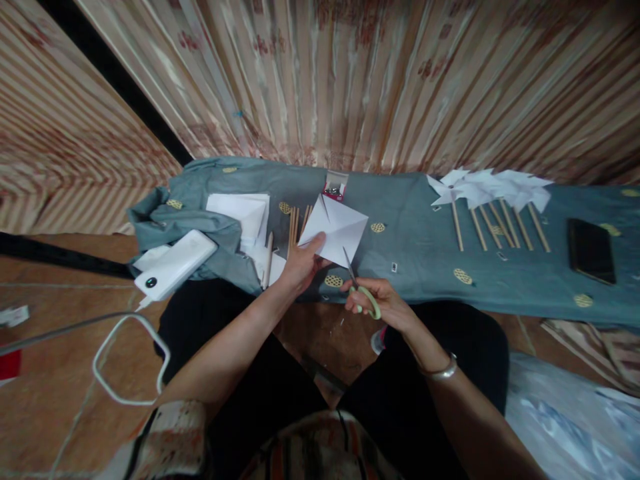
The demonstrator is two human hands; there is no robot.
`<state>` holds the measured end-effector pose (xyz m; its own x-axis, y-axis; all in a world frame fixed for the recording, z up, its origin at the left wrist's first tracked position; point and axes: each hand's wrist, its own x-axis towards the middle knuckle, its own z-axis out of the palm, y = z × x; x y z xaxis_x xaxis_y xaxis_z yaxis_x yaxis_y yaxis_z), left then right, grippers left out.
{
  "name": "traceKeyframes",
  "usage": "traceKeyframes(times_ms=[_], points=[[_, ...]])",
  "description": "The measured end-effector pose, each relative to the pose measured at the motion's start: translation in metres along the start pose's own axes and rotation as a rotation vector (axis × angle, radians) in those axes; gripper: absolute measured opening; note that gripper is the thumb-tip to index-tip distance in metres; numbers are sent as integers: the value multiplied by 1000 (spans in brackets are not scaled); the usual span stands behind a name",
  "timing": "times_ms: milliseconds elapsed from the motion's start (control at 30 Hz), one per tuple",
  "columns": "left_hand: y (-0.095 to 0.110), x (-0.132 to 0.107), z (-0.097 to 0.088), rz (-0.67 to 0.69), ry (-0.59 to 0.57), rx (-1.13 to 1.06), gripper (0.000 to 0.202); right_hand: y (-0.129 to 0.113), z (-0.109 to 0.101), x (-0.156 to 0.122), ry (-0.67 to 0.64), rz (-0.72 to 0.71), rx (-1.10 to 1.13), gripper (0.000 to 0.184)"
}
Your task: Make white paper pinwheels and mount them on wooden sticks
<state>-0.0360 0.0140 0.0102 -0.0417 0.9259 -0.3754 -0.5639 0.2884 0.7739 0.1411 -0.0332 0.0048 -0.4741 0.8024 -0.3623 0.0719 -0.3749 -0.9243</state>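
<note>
My left hand [306, 261] grips the lower left corner of a white paper square [340, 230], thumb on top. Crease lines run across the square, and a slit shows near its upper left corner. In my right hand [377, 299] is a pair of scissors [371, 303] with pale green handles. Their blades meet the paper's lower edge. Just left of the paper lie several wooden sticks [293, 230], partly hidden by it. A small red and white box [335, 187] holding shiny metal bits stands behind the paper.
Several white paper pinwheels [493, 190] on sticks lie at the right, beside a dark phone [591, 250]. Stacked white paper [243, 212], a pencil-like stick [269, 257] and a white device [175, 265] with a cable [97, 380] are at the left. A pleated curtain [300, 87] hangs behind.
</note>
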Motion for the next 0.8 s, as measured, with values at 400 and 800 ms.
traceKeyframes(times_ms=[400,800], points=[[1,-1,1,-5,32,-7,31,-1,2,-1,25,26,50,46],[0,-3,2,-31,17,-11,28,1,2,0,43,17,49,43]])
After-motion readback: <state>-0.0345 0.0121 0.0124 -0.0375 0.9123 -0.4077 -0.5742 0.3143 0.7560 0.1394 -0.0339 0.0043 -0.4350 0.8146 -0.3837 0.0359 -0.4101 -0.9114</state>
